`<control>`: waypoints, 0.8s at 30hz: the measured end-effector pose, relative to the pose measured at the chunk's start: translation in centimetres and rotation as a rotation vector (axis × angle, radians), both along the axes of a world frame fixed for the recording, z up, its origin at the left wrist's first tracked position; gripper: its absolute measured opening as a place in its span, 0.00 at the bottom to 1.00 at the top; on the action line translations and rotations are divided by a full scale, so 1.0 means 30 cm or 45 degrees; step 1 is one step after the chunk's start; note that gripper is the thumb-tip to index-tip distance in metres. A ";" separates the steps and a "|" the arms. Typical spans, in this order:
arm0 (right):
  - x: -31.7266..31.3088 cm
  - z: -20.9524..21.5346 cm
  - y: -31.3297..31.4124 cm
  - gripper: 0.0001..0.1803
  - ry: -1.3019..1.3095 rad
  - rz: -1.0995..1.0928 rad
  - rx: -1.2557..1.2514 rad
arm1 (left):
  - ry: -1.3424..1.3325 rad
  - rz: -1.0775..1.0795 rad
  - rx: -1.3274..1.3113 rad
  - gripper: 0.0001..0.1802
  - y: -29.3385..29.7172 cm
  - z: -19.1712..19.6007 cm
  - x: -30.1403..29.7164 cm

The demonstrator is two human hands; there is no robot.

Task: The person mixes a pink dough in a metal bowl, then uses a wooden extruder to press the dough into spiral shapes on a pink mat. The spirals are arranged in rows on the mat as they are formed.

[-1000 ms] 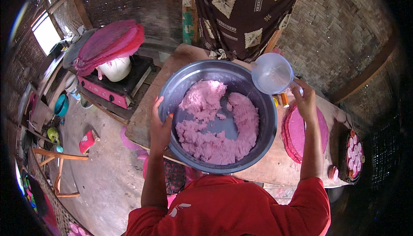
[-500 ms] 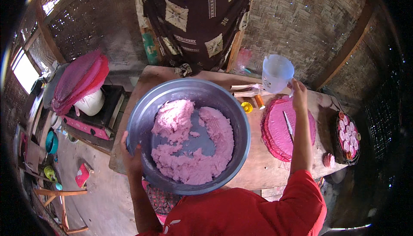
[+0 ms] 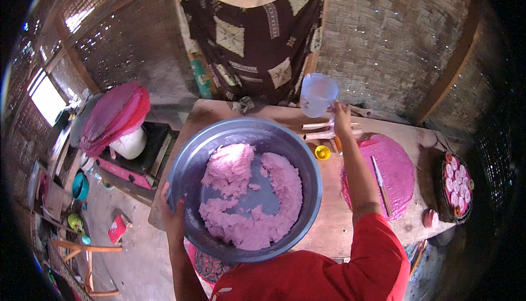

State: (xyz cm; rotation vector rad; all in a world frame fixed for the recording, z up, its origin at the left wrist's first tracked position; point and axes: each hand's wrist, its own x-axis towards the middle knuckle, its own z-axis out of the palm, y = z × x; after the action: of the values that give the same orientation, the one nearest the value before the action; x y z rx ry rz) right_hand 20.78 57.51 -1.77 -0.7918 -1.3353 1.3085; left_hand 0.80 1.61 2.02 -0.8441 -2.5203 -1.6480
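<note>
Table [image 3: 334, 221]: long wooden top running left to right beneath the work; bare wood visible between the bowl and the pink mat.
Metal bowl [image 3: 189, 164]: large, round, grey; held over the left part of the table, tilted slightly toward the person.
Pink dough [image 3: 257, 202]: soft mass lying inside the bowl in a horseshoe around a bare patch of the bottom.
Pink mat [image 3: 402, 172]: round, flat on the table, right of the bowl; a knife [image 3: 381, 183] lies across it.
Tray [image 3: 457, 188]: dark, round, at the far right table end, holding small pink-and-white pieces.
Plastic jug [image 3: 318, 94]: translucent, raised above the far table edge, apart from the bowl.
Left hand [image 3: 172, 210]: fingers curled over the bowl's near-left rim, gripping it.
Right hand [image 3: 341, 117]: arm stretched forward, fingers closed on the jug's handle.
Yellow lid [image 3: 322, 152]: small, on the table just beside the bowl's right rim.
</note>
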 end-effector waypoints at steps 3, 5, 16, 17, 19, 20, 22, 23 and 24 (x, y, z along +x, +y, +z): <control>-0.182 -0.082 -0.059 0.19 0.126 0.147 -0.191 | 0.062 0.004 0.015 0.32 -0.011 -0.010 -0.009; -0.254 -0.146 -0.089 0.19 0.089 0.242 -0.248 | 0.033 -0.015 0.022 0.32 -0.014 -0.014 -0.014; -0.186 0.118 -0.313 0.25 -1.165 -0.425 1.044 | -0.826 0.003 0.683 0.32 -0.004 -0.071 -0.031; -0.195 0.187 -0.374 0.27 -1.093 -0.063 0.992 | -0.982 0.052 0.675 0.32 -0.010 -0.077 -0.039; -0.249 0.294 -0.506 0.32 -0.832 0.649 0.933 | -0.967 0.007 0.731 0.32 -0.023 -0.089 -0.046; -0.309 0.310 -0.580 0.35 -1.043 0.974 0.654 | -0.990 -0.044 0.738 0.32 -0.028 -0.094 -0.047; -0.452 0.294 -0.693 0.40 -1.209 1.407 0.455 | -1.034 -0.066 0.718 0.33 -0.034 -0.102 -0.051; -0.536 0.260 -0.732 0.42 -1.283 1.502 0.489 | -1.047 -0.036 0.693 0.34 -0.035 -0.105 -0.049; -0.597 0.218 -0.746 0.42 -1.316 1.505 0.418 | -1.053 -0.004 0.674 0.35 -0.032 -0.107 -0.051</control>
State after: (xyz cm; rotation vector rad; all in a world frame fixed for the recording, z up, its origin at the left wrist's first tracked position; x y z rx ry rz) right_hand 2.87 35.13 4.77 -0.3796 -3.0569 1.4600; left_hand -0.74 0.64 -1.18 -0.1058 -2.1739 -2.9160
